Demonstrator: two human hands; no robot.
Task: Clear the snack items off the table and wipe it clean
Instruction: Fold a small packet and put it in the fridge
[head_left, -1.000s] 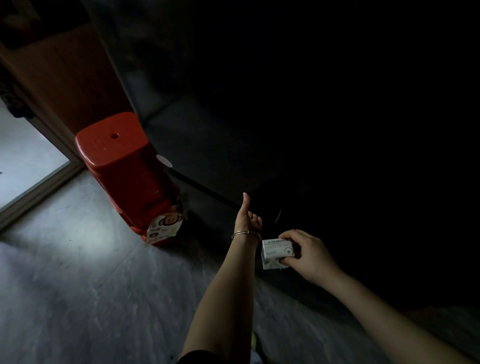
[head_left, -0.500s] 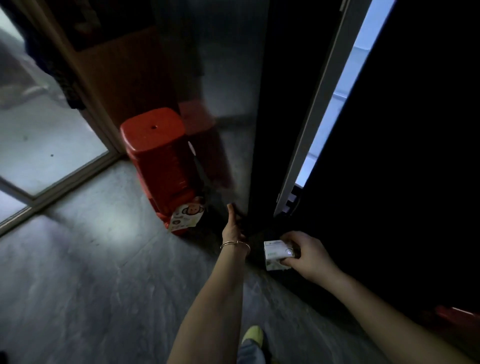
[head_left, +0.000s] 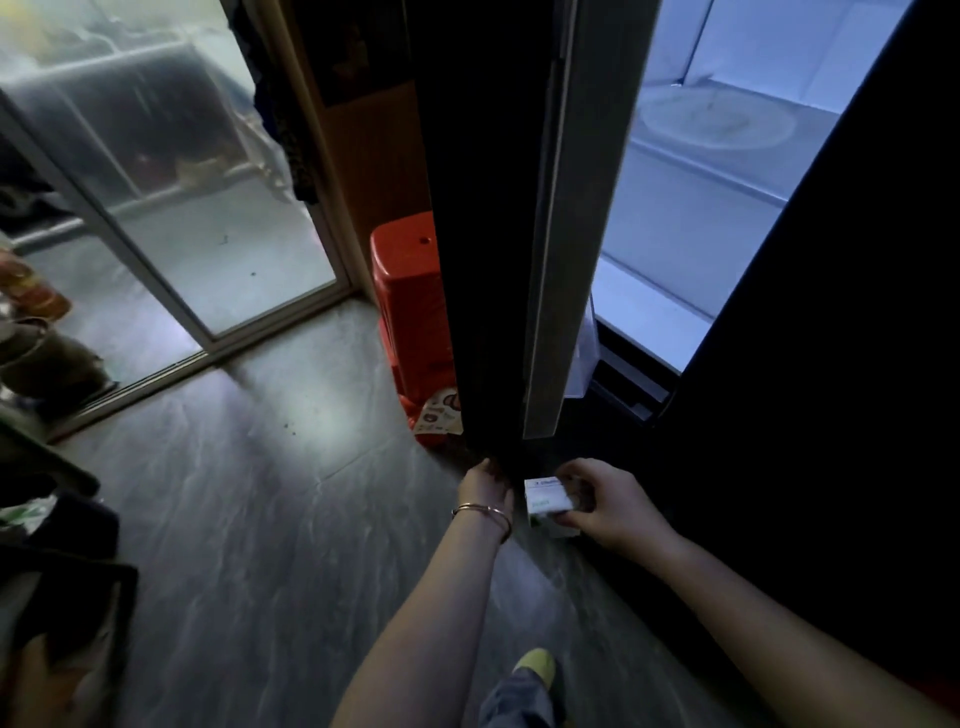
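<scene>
A: Where is the small white carton?

B: Low down, just right of the fridge door's bottom corner, above the grey floor. The right hand has it clamped, thumb on top and fingers wrapped underneath.

A: And the left hand?

B: It sits right at the door's lower edge, fingers curled onto it. The fingertips vanish into shadow. 1 thin bracelet circles that wrist.

A: Is the door open?

B: Yes, it stands ajar. Right of it the lit fridge interior shows pale shelves.

A: Anything behind the door?

B: 1 red plastic stool stands just left of it, partly hidden by it, with a printed label near its foot. Further left of the door is a sliding glass panel.

A: Anything nearer the camera?

B: 1 yellow shoe, below the door's corner.
</scene>
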